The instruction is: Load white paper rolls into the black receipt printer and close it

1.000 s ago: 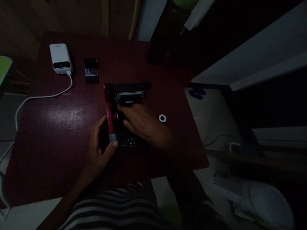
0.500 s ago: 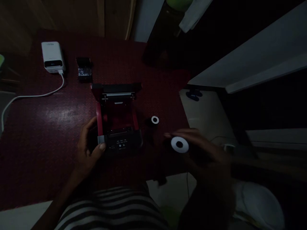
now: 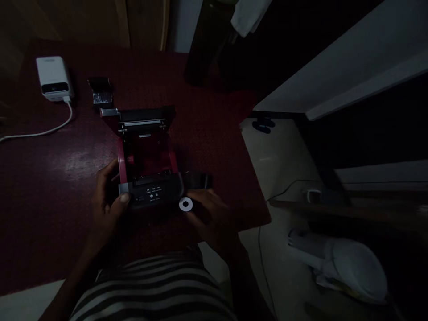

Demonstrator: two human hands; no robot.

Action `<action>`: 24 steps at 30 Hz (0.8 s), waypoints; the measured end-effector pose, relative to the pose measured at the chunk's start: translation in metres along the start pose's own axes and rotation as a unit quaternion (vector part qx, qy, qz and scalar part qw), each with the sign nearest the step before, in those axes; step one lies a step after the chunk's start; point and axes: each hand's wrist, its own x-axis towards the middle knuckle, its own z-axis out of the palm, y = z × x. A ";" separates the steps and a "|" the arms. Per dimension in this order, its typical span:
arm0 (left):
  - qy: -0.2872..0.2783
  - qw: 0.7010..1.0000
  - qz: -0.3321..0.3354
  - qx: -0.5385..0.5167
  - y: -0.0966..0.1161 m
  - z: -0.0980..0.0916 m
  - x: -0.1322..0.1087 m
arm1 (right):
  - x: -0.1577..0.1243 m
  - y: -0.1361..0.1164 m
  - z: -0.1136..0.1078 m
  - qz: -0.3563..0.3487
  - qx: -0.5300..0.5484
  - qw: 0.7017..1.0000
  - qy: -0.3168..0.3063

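Observation:
A small red and black printer (image 3: 147,165) sits on the dark red table (image 3: 50,187) with its lid (image 3: 140,116) swung open to the back, showing an empty red bay. My left hand (image 3: 107,196) grips the printer's left front corner, thumb on the front panel. My right hand (image 3: 210,216) is at the printer's front right corner, its fingers closed around a small white paper roll (image 3: 185,204) with a dark core. A dark object (image 3: 199,179) lies just behind that hand; I cannot make out what it is.
A white power bank (image 3: 51,80) with a white cable (image 3: 43,131) lies at the table's far left, a small black item (image 3: 100,93) beside it. The table's right edge drops to a pale floor with a thin cord (image 3: 264,240) and a white object (image 3: 351,267).
My right hand left the printer's bay, swung out to the right with a white roll, and has come back to the printer's front right corner. The view shifted right; my left hand stayed put.

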 end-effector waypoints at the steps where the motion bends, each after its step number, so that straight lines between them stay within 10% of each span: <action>1: 0.002 1.000 -0.001 -0.001 0.001 0.000 0.000 | -0.001 0.001 -0.002 0.003 0.000 1.000 -0.009; 9: 0.007 1.000 0.015 0.021 -0.005 -0.002 0.003 | 0.001 0.022 0.000 0.063 0.084 0.994 -0.041; 15: 0.010 0.999 0.023 0.036 -0.005 -0.001 0.004 | 0.019 0.007 -0.046 0.034 0.193 0.975 -0.100; 19: 0.011 0.999 0.035 0.038 -0.003 -0.001 0.004 | 0.058 0.011 -0.073 0.026 0.217 0.976 0.011; 24: 0.009 0.998 0.036 0.049 -0.005 -0.003 0.004 | 0.126 0.058 -0.047 0.061 0.180 0.976 0.103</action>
